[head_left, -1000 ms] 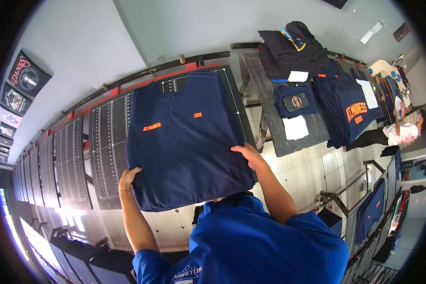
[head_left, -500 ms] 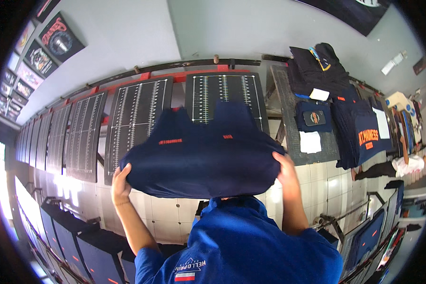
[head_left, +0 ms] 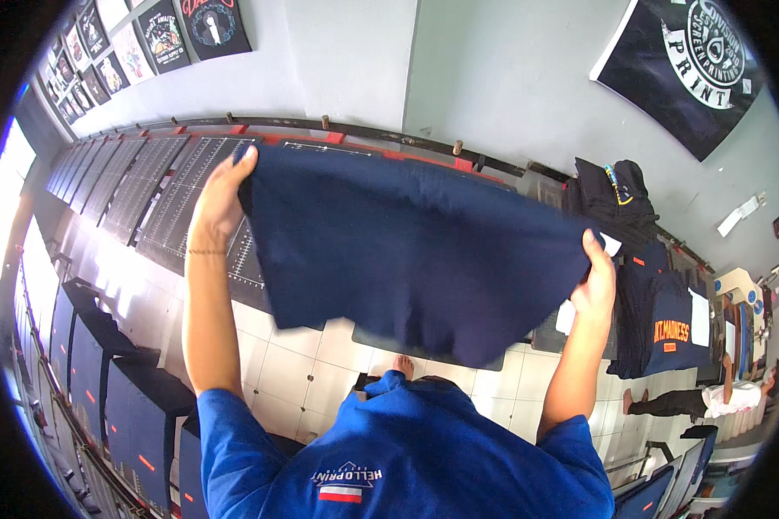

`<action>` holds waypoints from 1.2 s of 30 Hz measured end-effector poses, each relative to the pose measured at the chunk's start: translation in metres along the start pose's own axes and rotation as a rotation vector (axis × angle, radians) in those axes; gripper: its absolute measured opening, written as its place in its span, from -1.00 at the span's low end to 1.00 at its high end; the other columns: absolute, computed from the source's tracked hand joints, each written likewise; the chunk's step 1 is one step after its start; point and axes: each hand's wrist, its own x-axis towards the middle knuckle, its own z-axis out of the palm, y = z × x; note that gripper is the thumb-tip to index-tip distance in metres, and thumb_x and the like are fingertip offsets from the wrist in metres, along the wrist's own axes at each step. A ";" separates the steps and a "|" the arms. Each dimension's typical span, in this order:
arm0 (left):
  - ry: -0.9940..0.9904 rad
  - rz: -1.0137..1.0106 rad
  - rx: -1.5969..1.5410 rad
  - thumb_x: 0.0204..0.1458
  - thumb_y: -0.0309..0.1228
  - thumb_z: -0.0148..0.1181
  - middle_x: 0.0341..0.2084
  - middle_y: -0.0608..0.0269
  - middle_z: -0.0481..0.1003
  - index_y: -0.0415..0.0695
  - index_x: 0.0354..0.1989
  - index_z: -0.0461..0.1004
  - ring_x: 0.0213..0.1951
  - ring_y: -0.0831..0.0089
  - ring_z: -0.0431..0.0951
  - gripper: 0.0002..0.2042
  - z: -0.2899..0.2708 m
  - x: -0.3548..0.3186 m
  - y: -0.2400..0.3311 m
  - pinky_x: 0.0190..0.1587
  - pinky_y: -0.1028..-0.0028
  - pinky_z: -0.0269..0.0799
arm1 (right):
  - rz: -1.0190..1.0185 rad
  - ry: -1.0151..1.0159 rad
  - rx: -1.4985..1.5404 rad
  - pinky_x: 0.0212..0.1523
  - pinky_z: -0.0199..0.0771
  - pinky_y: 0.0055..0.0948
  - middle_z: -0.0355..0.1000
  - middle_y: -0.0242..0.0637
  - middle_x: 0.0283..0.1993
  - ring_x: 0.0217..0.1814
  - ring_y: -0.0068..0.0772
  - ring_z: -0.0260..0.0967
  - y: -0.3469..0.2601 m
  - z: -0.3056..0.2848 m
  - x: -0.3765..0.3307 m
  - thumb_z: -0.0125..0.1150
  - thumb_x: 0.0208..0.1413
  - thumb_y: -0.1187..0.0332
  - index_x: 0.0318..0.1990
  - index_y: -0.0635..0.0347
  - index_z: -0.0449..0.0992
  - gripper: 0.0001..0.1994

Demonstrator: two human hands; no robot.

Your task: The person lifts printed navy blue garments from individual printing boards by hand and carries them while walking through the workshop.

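A navy T-shirt is stretched wide between my two hands, above the row of black boards. My left hand grips its upper left corner, thumb on top. At the opposite corner, lower and to the right, my right hand pinches the cloth, thumb up. The shirt's loose edge hangs toward me in folds. It covers most of the board behind it, and no print shows on the side facing me.
Black boards with white ruled marks run along the wall. Stacked navy shirts with orange print and dark folded garments lie at right. Navy-covered boards stand lower left. Another person stands far right.
Both hands have risen and moved away from me and farther apart, lifting and spreading the shirt. Its small orange prints have gone out of sight. My view has shifted too.
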 end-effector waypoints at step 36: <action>1.056 -0.294 0.960 0.00 -0.37 0.15 -0.23 -0.01 0.45 -0.18 -0.32 0.53 -0.14 0.09 0.45 -0.85 -0.074 -0.311 -0.280 -0.06 0.27 0.39 | -0.302 -0.652 -1.185 0.32 0.01 -0.08 0.15 0.10 0.26 0.36 0.09 0.02 0.328 0.086 0.104 0.13 0.13 0.20 0.12 0.30 0.31 -0.52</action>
